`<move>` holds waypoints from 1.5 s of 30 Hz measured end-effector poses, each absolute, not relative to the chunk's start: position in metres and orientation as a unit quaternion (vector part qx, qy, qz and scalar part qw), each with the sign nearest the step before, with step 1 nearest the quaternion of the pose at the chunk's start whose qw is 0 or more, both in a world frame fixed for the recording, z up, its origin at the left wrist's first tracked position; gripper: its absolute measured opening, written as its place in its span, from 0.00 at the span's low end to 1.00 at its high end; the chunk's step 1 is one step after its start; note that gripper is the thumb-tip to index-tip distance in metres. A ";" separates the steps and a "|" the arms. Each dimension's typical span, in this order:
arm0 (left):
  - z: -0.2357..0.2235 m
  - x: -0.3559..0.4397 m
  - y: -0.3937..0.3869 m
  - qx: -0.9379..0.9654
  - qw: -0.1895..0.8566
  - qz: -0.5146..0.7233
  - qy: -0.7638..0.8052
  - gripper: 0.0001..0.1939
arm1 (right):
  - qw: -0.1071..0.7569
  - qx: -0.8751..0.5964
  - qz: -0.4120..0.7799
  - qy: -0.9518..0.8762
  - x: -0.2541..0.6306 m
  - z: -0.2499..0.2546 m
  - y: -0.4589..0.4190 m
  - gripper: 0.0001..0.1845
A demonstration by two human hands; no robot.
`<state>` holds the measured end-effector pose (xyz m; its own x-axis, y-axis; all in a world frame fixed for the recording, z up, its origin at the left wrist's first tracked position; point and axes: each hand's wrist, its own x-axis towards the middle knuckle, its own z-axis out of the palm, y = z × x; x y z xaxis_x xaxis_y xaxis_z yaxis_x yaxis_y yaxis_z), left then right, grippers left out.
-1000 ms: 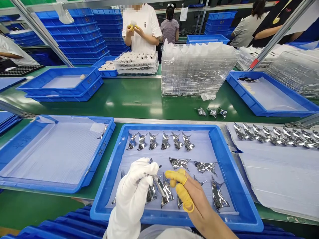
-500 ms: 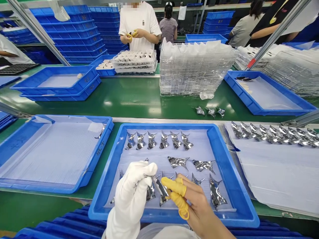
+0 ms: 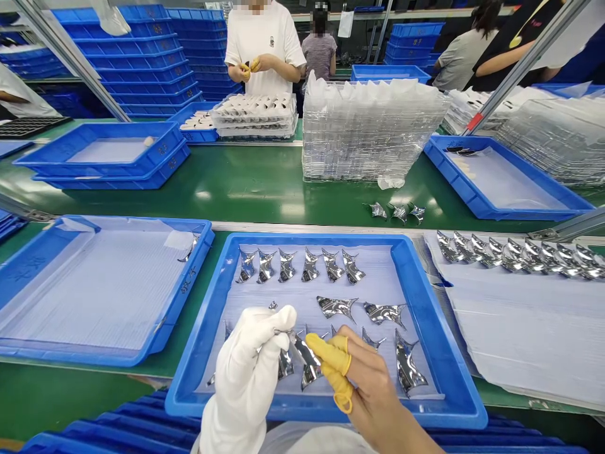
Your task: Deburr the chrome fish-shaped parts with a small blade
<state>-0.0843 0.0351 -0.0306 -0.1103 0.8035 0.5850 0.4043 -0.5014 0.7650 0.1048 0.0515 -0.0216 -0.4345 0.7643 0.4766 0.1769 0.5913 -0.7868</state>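
Over a blue tray [image 3: 321, 239] lined with white sheet, my left hand [image 3: 248, 369], in a white glove, pinches one end of a small mirror-bright curved part [image 3: 304, 352]. My right hand [image 3: 373, 384], with yellow finger cots on its thumb and fingers, grips the part's other end. Several similar shiny pointed parts lie in the tray: a row along the far side, two parts [image 3: 336, 307] lying sideways in the middle, and more near the front, some hidden behind my hands. One larger-looking part [image 3: 409, 366] rests at the front right.
A lined blue tray [image 3: 189, 293] stands on the left. On the right, a white sheet [image 3: 524, 340] bears a row of shiny parts [image 3: 515, 252]. Beyond are three loose parts [image 3: 398, 213], stacked clear trays [image 3: 363, 135] and a co-worker [image 3: 265, 44]. Slanted metal posts [image 3: 524, 66] flank the bench.
The view has shifted very slightly. Both hands stay on the shiny part, which has turned a little; nothing has been let go.
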 end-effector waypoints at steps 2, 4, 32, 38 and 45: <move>-0.031 -0.084 0.035 0.649 0.180 0.576 0.463 0.18 | 0.436 -0.308 0.326 -0.781 0.104 -0.023 0.052 0.23; -0.031 -0.083 0.035 0.654 0.185 0.573 0.458 0.18 | 0.433 -0.311 0.331 -0.778 0.103 -0.024 0.052 0.23; -0.039 -0.068 0.032 0.582 0.224 0.626 0.468 0.15 | 0.449 -0.320 0.447 -0.704 0.093 -0.030 0.050 0.18; -0.038 -0.067 0.029 0.524 0.202 0.638 0.527 0.09 | 0.446 -0.292 0.417 -0.736 0.100 -0.022 0.052 0.17; -0.036 -0.061 0.026 0.494 0.179 0.648 0.551 0.07 | 0.447 -0.305 0.391 -0.745 0.097 -0.020 0.049 0.17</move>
<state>-0.0607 0.0259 -0.0358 -0.4481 0.7763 0.4433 0.3128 -0.3284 0.8913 0.0972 0.0491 -0.0204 -0.4151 0.8032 0.4272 0.1047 0.5086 -0.8546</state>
